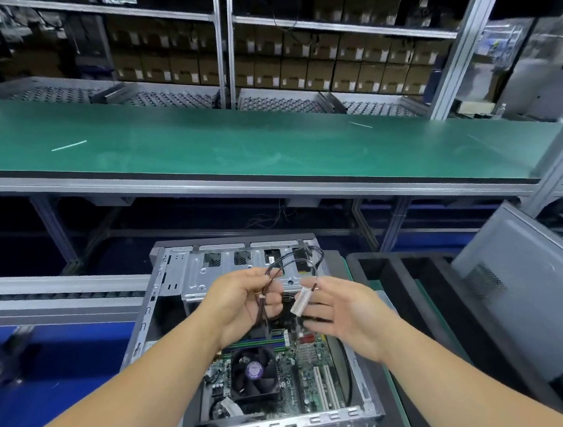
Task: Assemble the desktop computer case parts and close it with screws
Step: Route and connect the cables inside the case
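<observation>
Head view puts our two hands above the open desktop computer case (254, 371), which lies on its side below us with the motherboard (308, 362) and its CPU fan (253, 371) exposed. Our left hand (244, 306) curls its fingers round a bundle of dark cables (294, 258) that loops up toward the drive bay. Our right hand (341, 311) pinches a small white connector (301, 301) on those cables. A grey side panel (535, 292) leans to our right.
</observation>
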